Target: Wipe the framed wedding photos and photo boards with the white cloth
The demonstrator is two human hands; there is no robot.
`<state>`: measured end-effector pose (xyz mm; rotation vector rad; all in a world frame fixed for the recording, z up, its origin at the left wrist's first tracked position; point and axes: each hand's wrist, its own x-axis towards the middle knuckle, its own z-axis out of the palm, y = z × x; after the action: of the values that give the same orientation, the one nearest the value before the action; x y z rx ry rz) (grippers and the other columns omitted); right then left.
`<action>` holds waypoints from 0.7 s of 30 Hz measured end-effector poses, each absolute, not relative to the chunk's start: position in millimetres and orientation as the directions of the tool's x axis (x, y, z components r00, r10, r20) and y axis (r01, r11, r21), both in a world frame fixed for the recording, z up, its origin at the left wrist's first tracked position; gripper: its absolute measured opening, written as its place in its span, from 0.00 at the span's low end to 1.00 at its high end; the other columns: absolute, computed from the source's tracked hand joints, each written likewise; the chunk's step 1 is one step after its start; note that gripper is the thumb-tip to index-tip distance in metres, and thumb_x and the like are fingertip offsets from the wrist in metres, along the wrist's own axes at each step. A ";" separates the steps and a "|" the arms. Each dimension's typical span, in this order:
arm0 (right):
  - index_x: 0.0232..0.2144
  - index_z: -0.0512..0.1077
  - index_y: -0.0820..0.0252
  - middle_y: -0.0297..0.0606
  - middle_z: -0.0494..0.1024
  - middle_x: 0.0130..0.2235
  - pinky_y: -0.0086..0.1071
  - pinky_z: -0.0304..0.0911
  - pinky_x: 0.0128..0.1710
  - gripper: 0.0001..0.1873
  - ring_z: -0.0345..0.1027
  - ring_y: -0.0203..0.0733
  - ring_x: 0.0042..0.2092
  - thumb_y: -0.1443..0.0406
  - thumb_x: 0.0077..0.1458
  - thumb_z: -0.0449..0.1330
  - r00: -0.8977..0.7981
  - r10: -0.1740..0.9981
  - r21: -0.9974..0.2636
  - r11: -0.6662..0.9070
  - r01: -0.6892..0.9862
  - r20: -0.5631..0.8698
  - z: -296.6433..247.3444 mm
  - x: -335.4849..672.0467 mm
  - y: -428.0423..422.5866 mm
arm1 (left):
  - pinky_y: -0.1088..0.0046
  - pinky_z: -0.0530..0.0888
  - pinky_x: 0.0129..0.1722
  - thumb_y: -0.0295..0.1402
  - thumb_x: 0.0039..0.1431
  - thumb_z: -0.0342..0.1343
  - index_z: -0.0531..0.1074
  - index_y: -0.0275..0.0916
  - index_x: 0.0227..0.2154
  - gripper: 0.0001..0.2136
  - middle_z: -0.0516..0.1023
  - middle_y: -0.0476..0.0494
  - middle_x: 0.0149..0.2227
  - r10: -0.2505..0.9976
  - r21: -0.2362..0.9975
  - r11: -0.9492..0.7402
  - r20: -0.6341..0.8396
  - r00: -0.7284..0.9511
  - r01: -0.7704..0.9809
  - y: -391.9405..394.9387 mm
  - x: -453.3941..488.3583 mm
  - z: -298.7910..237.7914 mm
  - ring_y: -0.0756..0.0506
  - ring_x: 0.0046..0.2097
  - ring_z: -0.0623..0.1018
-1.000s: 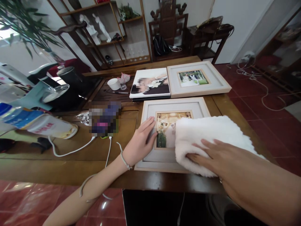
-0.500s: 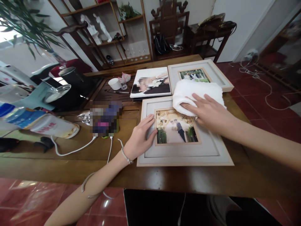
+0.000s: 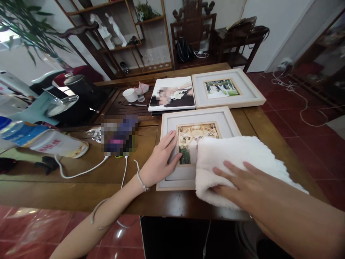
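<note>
A light wooden picture frame (image 3: 176,180) with a wedding photo lies flat near the table's front edge. My left hand (image 3: 159,160) rests on its left side, fingers stretched out and a bracelet at the wrist. Over the frame's right part lies a folded white towel (image 3: 234,158), which hides that side of the photo and the front right corner. My right hand (image 3: 239,185) holds the towel, one or more fingers tucked into its fold and the others spread on top.
Behind are a second framed photo (image 3: 258,94) and a photo panel (image 3: 188,102). Leftward stand a large plastic jar (image 3: 59,142), blurred-out items (image 3: 120,135) with white cables, a white cup (image 3: 130,95) and a dark pot (image 3: 78,84). The wooden table (image 3: 178,203) stands on red tiles.
My right hand has drawn the towel from the frame's far right corner toward the front edge. The second framed photo is now uncovered. My left hand has stayed on the frame.
</note>
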<state>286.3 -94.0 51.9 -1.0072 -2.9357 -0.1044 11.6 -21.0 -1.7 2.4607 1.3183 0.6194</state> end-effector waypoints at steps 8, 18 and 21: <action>0.58 0.67 0.51 0.47 0.65 0.62 0.57 0.60 0.54 0.33 0.59 0.59 0.62 0.79 0.51 0.51 -0.697 0.713 0.205 0.672 0.711 0.078 41.1 287.9 -35.8 | 0.47 0.60 0.65 0.35 0.66 0.50 0.54 0.36 0.65 0.27 0.55 0.29 0.67 0.823 0.435 -0.566 0.257 0.506 0.700 -21.0 10.6 -2.4 0.35 0.69 0.56; 0.60 0.65 0.57 0.50 0.56 0.67 0.67 0.53 0.55 0.32 0.48 0.66 0.66 0.80 0.54 0.47 -0.676 0.734 0.323 0.625 0.711 0.066 35.5 290.7 16.3 | 0.48 0.60 0.65 0.32 0.66 0.48 0.57 0.36 0.64 0.24 0.57 0.30 0.67 0.816 0.434 -0.577 0.274 0.509 0.692 -19.3 10.5 -1.7 0.35 0.68 0.57; 0.55 0.70 0.56 0.49 0.60 0.65 0.67 0.56 0.53 0.27 0.53 0.67 0.64 0.77 0.55 0.49 -0.669 0.742 0.291 0.632 0.718 0.040 35.3 279.7 -17.8 | 0.49 0.60 0.65 0.32 0.66 0.47 0.57 0.33 0.64 0.24 0.58 0.29 0.66 0.817 0.426 -0.575 0.264 0.512 0.698 -18.8 10.8 -1.2 0.36 0.68 0.57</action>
<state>279.7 -17.8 35.3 -1.3067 -2.9129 -0.4605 10.8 -18.8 -1.2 2.4906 1.2785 0.6445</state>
